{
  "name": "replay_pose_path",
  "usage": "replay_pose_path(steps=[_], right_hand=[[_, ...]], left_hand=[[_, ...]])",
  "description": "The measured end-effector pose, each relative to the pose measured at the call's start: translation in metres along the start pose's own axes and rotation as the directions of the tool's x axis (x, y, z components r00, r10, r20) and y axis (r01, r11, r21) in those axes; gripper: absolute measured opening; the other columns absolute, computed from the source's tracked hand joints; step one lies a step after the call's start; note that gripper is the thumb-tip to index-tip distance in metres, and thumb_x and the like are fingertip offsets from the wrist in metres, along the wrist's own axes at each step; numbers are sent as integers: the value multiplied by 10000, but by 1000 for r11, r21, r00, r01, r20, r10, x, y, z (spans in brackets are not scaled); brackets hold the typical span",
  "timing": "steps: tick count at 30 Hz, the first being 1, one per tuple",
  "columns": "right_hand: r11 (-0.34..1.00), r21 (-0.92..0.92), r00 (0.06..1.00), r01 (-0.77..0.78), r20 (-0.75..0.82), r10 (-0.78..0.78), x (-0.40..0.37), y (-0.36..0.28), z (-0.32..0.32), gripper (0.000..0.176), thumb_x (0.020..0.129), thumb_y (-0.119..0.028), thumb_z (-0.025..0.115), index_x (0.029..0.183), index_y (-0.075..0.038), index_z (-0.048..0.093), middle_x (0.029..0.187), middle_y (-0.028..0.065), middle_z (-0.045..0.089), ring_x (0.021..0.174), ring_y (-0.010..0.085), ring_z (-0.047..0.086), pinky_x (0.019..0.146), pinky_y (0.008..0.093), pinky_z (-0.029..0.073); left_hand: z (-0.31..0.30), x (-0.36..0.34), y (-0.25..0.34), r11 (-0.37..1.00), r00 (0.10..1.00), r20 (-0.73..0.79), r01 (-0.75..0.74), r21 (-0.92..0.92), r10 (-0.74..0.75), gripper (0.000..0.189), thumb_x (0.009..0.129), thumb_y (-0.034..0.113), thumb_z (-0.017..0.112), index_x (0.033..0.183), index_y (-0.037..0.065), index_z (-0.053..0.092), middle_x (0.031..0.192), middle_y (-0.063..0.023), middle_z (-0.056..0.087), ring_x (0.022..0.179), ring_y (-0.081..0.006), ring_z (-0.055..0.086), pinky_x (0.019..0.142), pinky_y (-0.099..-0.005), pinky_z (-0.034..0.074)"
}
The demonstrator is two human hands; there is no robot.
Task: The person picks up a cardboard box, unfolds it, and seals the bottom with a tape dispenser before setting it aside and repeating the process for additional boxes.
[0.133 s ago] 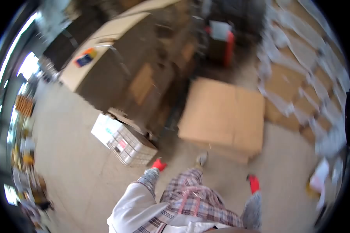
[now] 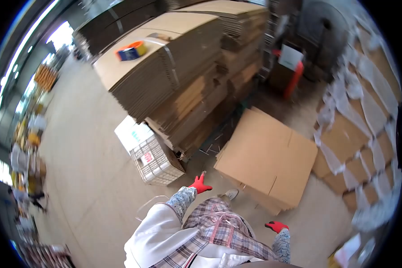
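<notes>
Both empty: left hand [image 2: 201, 184] spread, right hand [image 2: 277, 226] open; bumping could skew the cardboard stack [image 2: 268, 154] right of centre.

Red gloves [image 2: 202, 186] on both hands [image 2: 278, 227]; patterned grey-blue sleeve covers [image 2: 182, 199]; white top [image 2: 154, 228]; plaid apron [image 2: 200, 219] with pink bands [image 2: 217, 228]; pale shoe [image 2: 232, 194].

The low stack [image 2: 268, 154] is matt cardboard, smooth across its top sheet, and the tall stack [image 2: 149, 78] shows the same board with rough, layered edges. The gloves [image 2: 200, 183] look matt, the apron [image 2: 210, 223] is soft cloth, and the crate [image 2: 154, 163] is latticed plastic. The floor [image 2: 89, 156] looks like smooth, dull concrete, while the wrap [image 2: 371, 111] is thin, translucent plastic.
</notes>
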State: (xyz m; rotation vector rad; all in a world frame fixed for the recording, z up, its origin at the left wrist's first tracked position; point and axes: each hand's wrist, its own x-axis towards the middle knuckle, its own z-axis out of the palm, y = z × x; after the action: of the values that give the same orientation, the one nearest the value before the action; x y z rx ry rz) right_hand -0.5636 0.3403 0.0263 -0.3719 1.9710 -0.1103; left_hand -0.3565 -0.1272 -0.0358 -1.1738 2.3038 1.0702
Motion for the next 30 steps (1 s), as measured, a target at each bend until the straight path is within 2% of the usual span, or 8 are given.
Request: replay_pose_path(steps=[6,13,15,16,19,23,27,30], right_hand=[[847,-441,875,298,-229,-427,98,-271,-246,808,751,-594,592,1351,-66,469,1375,144,478,1282,300,436,1098,398,299],[-115,-55,-125,992,-235,-964,-78,-762,-304,710,821,-444,638,1351,-17,437,1405,196,416,1306,314,393,1077,371,305],[-197,-608,-489,769,-363,-793,-75,-879,-289,707,790,-461,639,1329,-36,470,1349,162,480,1225,295,479,993,372,392],[-75,-712,-356,698,-254,-899,-93,-913,-292,676,797,-464,629,1311,-48,491,1353,148,483,1228,300,474,998,371,385],[-56,-858,33,511,84,-996,-133,-933,-286,520,806,-458,594,1198,-116,581,1225,92,585,1132,267,548,940,369,420],[-170,-738,-481,653,-231,-846,-31,-1016,-235,252,851,-353,518,1065,-289,634,982,46,667,896,268,630,835,416,471],[-649,-491,-803,581,-217,-555,-121,-798,-260,271,641,-194,689,859,-41,639,801,146,613,763,308,598,661,385,465],[-313,-317,-444,895,-573,-689,-83,-636,-268,574,644,-248,770,1146,-36,587,901,101,593,892,300,568,824,373,421]], left_hand=[[-53,-19,-7,659,920,368,361,-660,-135,656,813,439,657,1325,85,447,933,-130,650,638,-209,640,548,-322,515],[11,-147,-70,204,806,40,197,-959,-591,407,881,335,599,1172,57,540,940,-108,645,731,-212,641,602,-328,513],[38,-165,-76,129,723,16,145,-981,-691,335,862,326,613,1078,70,595,856,-79,643,688,-168,631,552,-299,490],[50,-169,-77,100,700,3,107,-989,-715,348,873,325,605,1097,61,570,897,-107,644,726,-201,642,580,-327,505],[82,-179,-64,-84,665,43,-29,-996,-746,359,875,335,607,1085,48,560,913,-118,657,710,-212,643,583,-338,517],[111,-175,-96,829,850,-282,270,-490,-444,397,880,329,599,1089,-7,563,981,-181,640,889,-288,623,729,-342,503],[43,-107,-118,549,857,55,375,-747,-512,469,879,358,595,1143,-23,523,1059,-207,591,966,-312,578,791,-358,471],[-4,-24,-108,663,913,128,372,-650,-386,524,877,379,593,1184,-35,493,1118,-226,555,1024,-329,545,838,-370,448]])
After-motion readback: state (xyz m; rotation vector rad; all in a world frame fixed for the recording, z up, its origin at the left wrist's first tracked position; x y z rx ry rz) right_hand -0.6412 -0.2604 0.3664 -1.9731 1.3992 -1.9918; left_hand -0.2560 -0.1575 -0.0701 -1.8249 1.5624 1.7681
